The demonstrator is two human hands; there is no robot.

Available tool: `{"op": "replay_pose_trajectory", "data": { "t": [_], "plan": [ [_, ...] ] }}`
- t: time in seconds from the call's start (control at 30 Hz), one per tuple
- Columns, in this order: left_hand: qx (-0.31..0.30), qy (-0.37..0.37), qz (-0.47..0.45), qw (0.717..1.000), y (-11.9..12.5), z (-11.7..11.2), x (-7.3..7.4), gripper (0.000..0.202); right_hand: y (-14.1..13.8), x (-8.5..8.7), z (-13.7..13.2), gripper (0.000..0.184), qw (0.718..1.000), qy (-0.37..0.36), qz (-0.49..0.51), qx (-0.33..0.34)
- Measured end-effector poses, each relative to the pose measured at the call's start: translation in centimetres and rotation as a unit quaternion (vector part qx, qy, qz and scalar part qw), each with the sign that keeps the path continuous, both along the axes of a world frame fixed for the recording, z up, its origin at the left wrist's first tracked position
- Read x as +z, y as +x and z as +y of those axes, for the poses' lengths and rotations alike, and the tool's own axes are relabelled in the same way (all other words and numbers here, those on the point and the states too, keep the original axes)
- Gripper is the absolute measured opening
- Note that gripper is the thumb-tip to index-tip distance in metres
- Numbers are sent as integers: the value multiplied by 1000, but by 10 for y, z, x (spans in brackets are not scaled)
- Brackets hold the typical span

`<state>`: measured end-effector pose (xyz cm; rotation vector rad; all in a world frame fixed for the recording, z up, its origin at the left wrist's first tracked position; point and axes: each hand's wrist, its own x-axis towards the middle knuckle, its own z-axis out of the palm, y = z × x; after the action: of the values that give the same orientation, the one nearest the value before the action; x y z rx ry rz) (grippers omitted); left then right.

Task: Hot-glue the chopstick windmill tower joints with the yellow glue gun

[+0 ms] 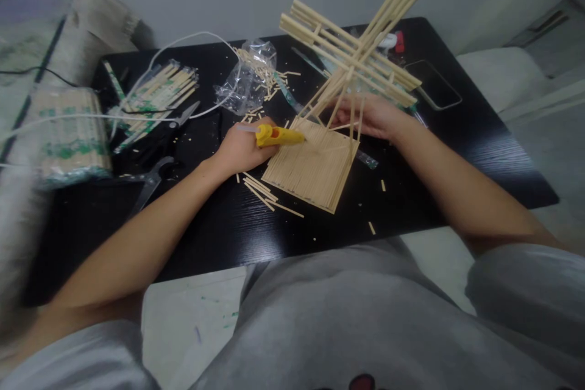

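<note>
A yellow hot glue gun [281, 136] is in my left hand [244, 149], its fingers wrapped around it and its tip over the flat stick base [311, 164]. The base is made of thin wooden sticks laid side by side. From its far part rises a windmill model [351, 64], with slim slanting legs and crossed blades of bundled sticks. Behind the legs, my right hand [365, 114] is closed with bent fingers at the model's lower frame. The legs partly hide those fingertips, and whether they pinch a separate stick is unclear.
Packs of sticks [159, 94] and a wrapped bundle [70, 134] lie left. Scissors [183, 116], pliers [153, 180] and a white cable [150, 61] are nearby. Cut stick pieces [262, 70] spill from a plastic bag [242, 88]. A phone [434, 85] lies right.
</note>
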<state>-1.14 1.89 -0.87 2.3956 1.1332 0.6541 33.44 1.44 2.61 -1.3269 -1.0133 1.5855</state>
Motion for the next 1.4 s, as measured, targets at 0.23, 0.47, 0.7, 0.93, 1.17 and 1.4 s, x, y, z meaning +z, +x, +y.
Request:
{"op": "replay_pose_trajectory", "data": {
  "t": [0.23,0.47,0.7,0.93,1.17,1.4],
  "plan": [
    [-1,11,27,1000,0,2,1,10,2,-6,4,20,999,18,24,15],
    [-14,22,22,999,1,4,0,6,10,-10,5,16,999,9,37,27],
    [-14,23,16,1000,1,4,-1,10,11,-13,6,23,999,18,30,18],
    [9,-5,12,1000,3,3,-2,13,7,-3,2,25,999,11,-29,8],
    [14,-4,33,999,5,1,1,11,1,2,-6,33,1000,-5,13,-24],
    [9,-6,19,1000,4,2,-1,13,-4,8,-8,31,1000,-5,11,-23]
  ]
}}
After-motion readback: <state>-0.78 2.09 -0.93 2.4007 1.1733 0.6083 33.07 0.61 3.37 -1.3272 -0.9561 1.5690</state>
